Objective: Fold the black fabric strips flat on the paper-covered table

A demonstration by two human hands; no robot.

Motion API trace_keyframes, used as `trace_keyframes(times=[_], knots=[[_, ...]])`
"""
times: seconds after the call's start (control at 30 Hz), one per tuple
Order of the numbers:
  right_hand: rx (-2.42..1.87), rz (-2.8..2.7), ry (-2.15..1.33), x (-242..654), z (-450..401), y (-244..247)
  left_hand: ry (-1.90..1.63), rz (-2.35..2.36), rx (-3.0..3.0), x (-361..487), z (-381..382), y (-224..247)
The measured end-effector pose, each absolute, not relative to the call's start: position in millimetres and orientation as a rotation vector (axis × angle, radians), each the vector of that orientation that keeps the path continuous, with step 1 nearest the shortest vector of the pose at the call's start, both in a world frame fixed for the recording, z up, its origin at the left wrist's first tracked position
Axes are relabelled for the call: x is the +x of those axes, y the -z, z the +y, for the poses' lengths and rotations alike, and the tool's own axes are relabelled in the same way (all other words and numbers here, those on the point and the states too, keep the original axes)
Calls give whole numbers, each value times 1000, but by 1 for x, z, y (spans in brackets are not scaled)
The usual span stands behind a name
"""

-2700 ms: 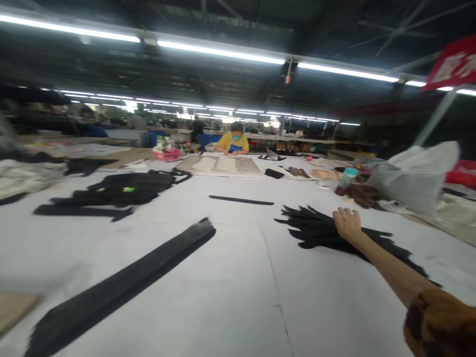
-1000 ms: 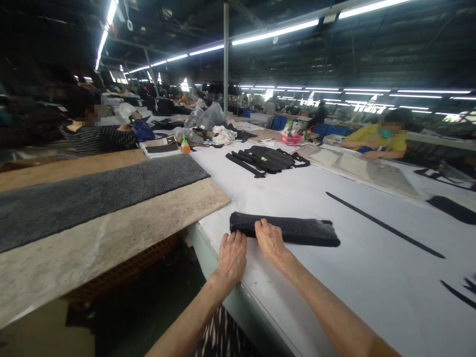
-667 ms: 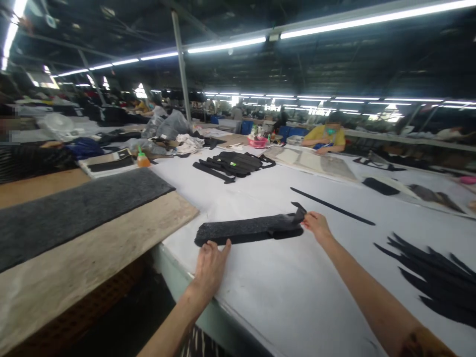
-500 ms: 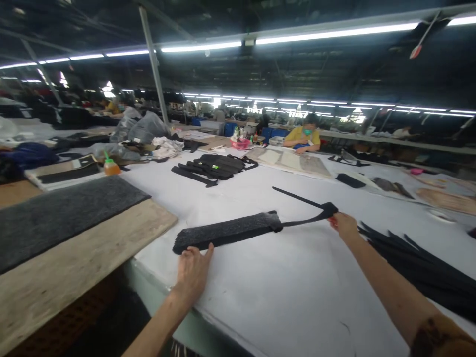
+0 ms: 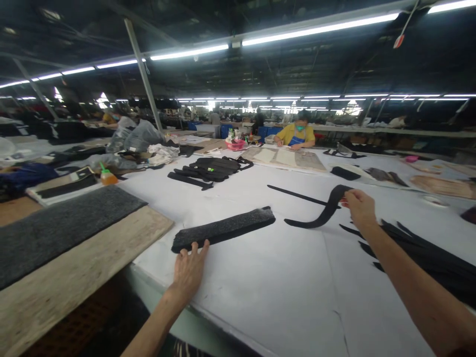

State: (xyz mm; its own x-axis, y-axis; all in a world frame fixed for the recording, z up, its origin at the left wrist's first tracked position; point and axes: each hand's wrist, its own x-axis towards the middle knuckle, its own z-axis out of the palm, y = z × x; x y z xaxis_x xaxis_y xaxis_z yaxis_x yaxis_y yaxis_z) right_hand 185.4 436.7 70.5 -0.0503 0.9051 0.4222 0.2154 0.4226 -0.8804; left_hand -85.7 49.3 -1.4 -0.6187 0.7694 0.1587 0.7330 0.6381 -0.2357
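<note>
My right hand [image 5: 359,206] pinches one end of a black fabric strip [image 5: 323,216]; the strip curves down and its far end rests on the white table [image 5: 282,277]. My left hand [image 5: 190,267] lies on the table with its fingers spread, fingertips touching the near edge of a long dark grey stack of fabric strips [image 5: 226,226]. A thin black strip [image 5: 293,194] lies flat beyond the held one, partly crossed by it. To the right, partly behind my right forearm, a bundle of black strips [image 5: 416,253] fans out.
Farther back lies a pile of black fabric pieces [image 5: 210,169]. At left, grey felt [image 5: 70,213] covers a worn board [image 5: 122,243], with an orange glue bottle [image 5: 107,176] behind it. A person in yellow [image 5: 297,134] sits across the table near a pink basket [image 5: 236,145].
My right hand has lifted and moved slightly right, drawing the black strip away from the grey stack; the strip's near end has come off it. My left hand stays by the stack.
</note>
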Motion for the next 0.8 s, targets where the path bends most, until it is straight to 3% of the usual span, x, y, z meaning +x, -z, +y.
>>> trace_keyframes(times=[0.1,0.2,0.27,0.4,0.47,0.67,0.8], knots=[[-956,-1760,-791,156,389,-75,-124,-2497,-1162,-80,49,0],[-780,-2178,-480,119,319,-55,256,-2478,-1234,-70,51,-2],[-668,-2403,-252,95,269,-30,789,-2683,-1312,-62,53,-4],[-374,-2763,86,68,190,13,2282,-2989,-904,-51,50,-11],[-206,-2821,148,63,168,23,2610,-2918,-557,-52,43,-14],[96,-2885,158,66,149,22,2164,-3016,-605,-65,20,-13],[8,-3010,50,70,149,10,2053,-2988,-826,-63,16,2]])
